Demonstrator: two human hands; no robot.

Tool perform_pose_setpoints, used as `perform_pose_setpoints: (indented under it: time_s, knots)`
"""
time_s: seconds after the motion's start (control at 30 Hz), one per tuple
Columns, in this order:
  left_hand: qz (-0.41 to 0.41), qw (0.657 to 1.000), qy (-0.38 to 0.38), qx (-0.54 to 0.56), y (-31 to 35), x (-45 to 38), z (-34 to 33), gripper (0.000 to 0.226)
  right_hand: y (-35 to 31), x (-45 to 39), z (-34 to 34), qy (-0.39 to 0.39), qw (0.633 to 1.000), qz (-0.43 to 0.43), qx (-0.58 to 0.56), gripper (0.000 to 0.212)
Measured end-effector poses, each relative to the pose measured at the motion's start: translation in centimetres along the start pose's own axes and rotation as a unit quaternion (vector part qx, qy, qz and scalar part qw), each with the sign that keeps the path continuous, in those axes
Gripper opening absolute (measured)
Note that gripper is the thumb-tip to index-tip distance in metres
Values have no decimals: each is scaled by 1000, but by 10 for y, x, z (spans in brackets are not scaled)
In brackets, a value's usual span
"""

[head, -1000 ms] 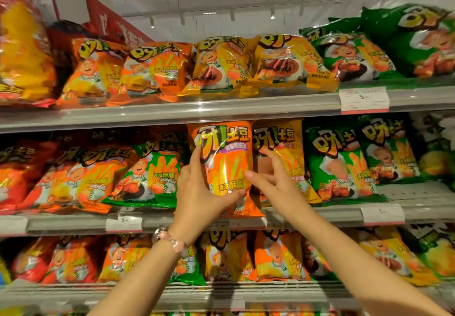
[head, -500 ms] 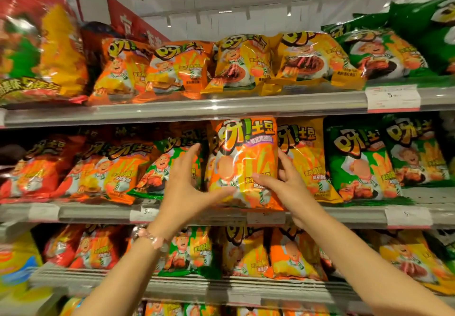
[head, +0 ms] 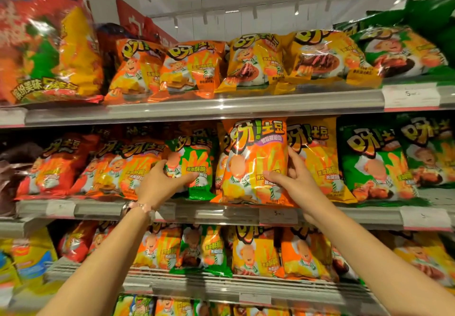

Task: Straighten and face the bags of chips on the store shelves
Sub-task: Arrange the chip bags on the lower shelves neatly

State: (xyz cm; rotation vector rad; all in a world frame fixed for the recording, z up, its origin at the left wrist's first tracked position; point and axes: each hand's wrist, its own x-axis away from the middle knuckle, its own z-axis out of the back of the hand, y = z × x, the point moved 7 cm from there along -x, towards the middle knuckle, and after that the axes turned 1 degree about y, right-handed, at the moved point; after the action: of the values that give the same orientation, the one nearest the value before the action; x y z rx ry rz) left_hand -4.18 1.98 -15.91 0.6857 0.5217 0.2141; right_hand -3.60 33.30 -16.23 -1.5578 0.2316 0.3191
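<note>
**Both hands on middle-shelf chip bags**

The right hand [head: 296, 180] grips the right edge of an upright orange chip bag [head: 256, 163] on the middle shelf [head: 221, 213], thumb laid across the front and fingers curled round behind the bag's side. The left hand [head: 163, 184] clasps the lower left corner of the green chip bag [head: 197, 168] just beside it, thumb across the front near the bottom, fingers wrapped over the left edge. A pink bead bracelet [head: 139, 207] sits on the left wrist.

The orange bag stands face out, its bottom seam overhanging the shelf's front lip and its top nearly meeting the underside of the upper shelf [head: 197, 108]. It overlaps the yellow chip bag [head: 317, 158] on its right, with the right fingers wedged between the two. The green bag stands lower and slightly back, touching the orange bag's left side; to its left, orange and red bags lean over one another. Two green bags [head: 374, 163] fill the right end of the middle shelf.

The row is packed edge to edge, so open room lies only in front of the shelf lip. A price tag [head: 278, 214] hangs on the lip beneath the orange bag.
</note>
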Motion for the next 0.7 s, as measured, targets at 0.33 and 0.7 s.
perform_pose_setpoints:
  time_s: [0.33, 0.7]
  knots:
    - [11, 986, 99, 137, -15, 23, 39, 99, -11, -15, -8, 29, 997, 6, 72, 79]
    - [22, 959, 122, 254, -77, 48, 91, 108, -4, -39, -104, -6, 986, 25, 164, 81]
